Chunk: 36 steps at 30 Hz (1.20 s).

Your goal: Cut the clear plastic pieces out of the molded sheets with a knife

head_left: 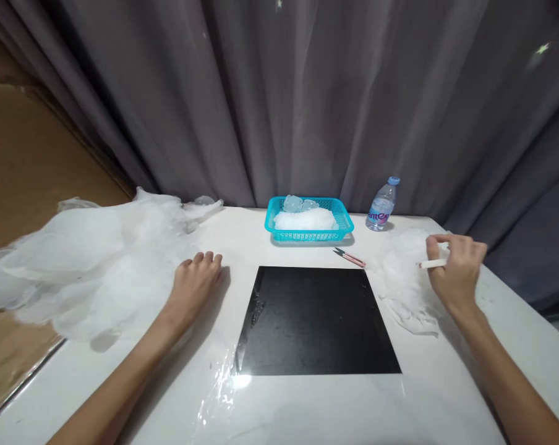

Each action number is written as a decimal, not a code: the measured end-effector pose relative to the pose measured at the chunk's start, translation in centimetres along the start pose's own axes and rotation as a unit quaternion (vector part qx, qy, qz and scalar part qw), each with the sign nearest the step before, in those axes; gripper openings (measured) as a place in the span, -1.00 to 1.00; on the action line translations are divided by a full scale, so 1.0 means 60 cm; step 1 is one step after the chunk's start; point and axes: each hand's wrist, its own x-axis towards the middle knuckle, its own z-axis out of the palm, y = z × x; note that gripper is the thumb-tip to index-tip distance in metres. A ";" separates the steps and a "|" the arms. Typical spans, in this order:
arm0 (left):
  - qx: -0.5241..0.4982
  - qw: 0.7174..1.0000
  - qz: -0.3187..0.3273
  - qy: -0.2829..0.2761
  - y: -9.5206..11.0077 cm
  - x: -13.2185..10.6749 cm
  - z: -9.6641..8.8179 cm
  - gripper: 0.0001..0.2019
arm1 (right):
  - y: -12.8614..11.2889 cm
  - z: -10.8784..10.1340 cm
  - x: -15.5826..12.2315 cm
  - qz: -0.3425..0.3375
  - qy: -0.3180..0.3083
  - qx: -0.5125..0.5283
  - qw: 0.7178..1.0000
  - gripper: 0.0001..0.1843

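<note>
My right hand (460, 266), on the right, is closed around a slim white pen-like stick (432, 264) whose tip points left. It is over a thin patch of white fluffy fibre (402, 259) at the table's right side. My left hand (198, 278) rests on the table with its fingers curled, next to a large pile of white fluffy stuffing (122, 259). I see nothing in it, though its underside is hidden. A black square sheet (321, 321) lies flat between the two hands. Beyond its far right corner are small thread snips (350, 257) with pinkish handles.
A turquoise basket (307, 235) at the back holds white fluff and clear, pale-blue pieces. To its right stands a water bottle (382, 207). Grey curtains (279, 99) hang behind the white table (326, 408). Brown cardboard (38, 148) is at the left.
</note>
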 end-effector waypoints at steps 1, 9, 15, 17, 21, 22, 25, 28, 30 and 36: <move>-0.019 1.000 0.008 -0.001 -0.001 0.003 -0.003 -0.71 | -0.014 0.004 -0.004 -0.012 -0.006 0.009 1.000 -0.61; -0.248 0.959 0.108 -0.084 0.033 0.001 -0.032 -0.71 | -0.182 0.020 -0.076 -0.140 -0.143 0.178 0.964 -0.86; -0.383 0.904 0.152 -0.112 0.142 -0.038 -0.038 -0.73 | -0.276 -0.002 -0.130 -0.289 -0.280 0.254 0.879 -0.77; -0.422 0.888 0.153 -0.106 0.170 -0.037 -0.033 -0.72 | -0.290 -0.009 -0.138 -0.322 -0.314 0.267 0.852 -0.75; -0.500 0.848 0.141 -0.103 0.212 -0.010 -0.030 -0.74 | -0.298 -0.005 -0.140 -0.304 -0.336 0.255 0.854 -0.69; -0.507 0.843 0.142 -0.107 0.220 -0.003 -0.032 -0.75 | -0.297 -0.001 -0.139 -0.289 -0.335 0.251 0.861 -0.67; -0.489 0.848 0.175 -0.103 0.226 0.008 -0.046 -0.74 | -0.288 0.005 -0.135 -0.248 -0.341 0.255 0.870 -0.68; -0.399 0.892 0.209 -0.029 0.194 0.001 -0.055 -0.71 | -0.282 -0.002 -0.130 -0.203 -0.362 0.283 0.864 -0.60; -0.335 0.928 0.165 -0.009 0.155 -0.007 -0.052 -0.67 | -0.284 -0.011 -0.127 -0.149 -0.394 0.313 0.852 -0.45; -0.389 0.877 0.073 -0.271 0.067 -0.019 -0.032 -0.43 | -0.313 -0.012 -0.124 0.099 -0.415 0.422 0.800 -0.36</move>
